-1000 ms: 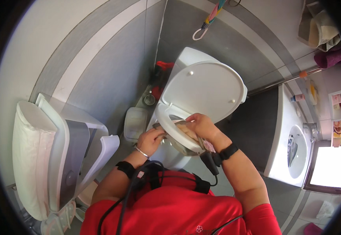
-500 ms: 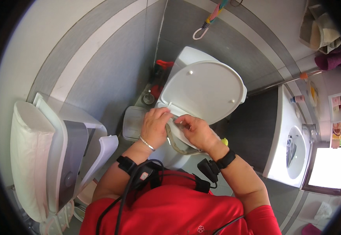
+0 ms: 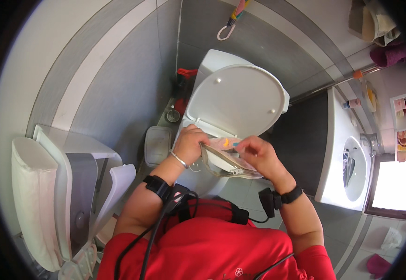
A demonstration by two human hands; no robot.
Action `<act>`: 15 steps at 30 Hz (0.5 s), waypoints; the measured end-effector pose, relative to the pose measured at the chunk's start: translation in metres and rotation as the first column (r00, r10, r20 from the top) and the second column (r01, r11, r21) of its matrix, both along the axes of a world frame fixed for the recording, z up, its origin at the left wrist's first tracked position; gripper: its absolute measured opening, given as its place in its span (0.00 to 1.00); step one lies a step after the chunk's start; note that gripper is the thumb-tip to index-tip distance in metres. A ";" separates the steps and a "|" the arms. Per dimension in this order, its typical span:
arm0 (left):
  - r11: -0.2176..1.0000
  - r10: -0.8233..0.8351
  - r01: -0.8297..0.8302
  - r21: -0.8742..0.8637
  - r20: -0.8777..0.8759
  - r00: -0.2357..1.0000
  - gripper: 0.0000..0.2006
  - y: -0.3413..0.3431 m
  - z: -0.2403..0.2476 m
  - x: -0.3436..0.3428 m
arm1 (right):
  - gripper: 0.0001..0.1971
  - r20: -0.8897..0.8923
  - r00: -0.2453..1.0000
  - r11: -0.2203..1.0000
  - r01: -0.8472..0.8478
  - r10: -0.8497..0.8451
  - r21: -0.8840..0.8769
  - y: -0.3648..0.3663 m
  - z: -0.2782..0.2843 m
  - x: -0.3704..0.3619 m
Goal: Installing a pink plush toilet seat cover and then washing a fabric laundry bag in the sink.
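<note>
Over the front of the white toilet [image 3: 200, 184] is a zippered fabric toilet seat cover [image 3: 207, 160], with a beige edge and a pink inner side bearing an orange patch. Its zip pull [image 3: 235, 172] shows along the near edge. A white curved surface, apparently the seat, shows within the cover. My left hand [image 3: 190, 143] is closed on the cover's left end. On the far right side, my right hand [image 3: 261, 156] pinches the fabric with curled fingers; the exact grip is partly hidden. Behind both hands the toilet lid [image 3: 240, 102] stands raised.
A clear plastic bin [image 3: 158, 147] stands left of the toilet, near red items [image 3: 186, 73]. White-and-grey furniture [image 3: 79, 196] is at the left. A dark cabinet with a white sink [image 3: 352, 172] stands at the right. An umbrella handle [image 3: 226, 32] hangs behind.
My right hand has moved right and apart from the left. The cover is spread wider, so its pink inner side and zip pull now show.
</note>
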State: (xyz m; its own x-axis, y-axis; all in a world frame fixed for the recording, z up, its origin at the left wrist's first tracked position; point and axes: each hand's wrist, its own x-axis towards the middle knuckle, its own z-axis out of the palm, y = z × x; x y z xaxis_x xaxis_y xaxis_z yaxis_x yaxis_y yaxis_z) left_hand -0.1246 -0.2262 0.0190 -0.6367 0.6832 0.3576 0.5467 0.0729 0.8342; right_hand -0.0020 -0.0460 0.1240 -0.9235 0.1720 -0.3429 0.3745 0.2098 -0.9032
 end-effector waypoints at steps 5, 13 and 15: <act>0.956 0.238 -0.267 -0.121 -0.212 0.948 0.07 0.011 0.007 0.002 | 0.19 -0.193 0.911 0.846 -0.239 0.365 0.477 -0.012 0.018 0.025; 0.870 0.327 -0.430 -0.240 -0.372 0.869 0.06 0.011 0.026 0.011 | 0.11 -0.282 0.842 0.742 -0.189 0.460 0.644 -0.009 0.004 0.026; 0.830 0.370 -0.488 -0.271 -0.387 0.844 0.05 0.012 0.027 0.013 | 0.10 -0.316 0.826 0.770 -0.205 0.468 0.604 -0.004 -0.002 0.026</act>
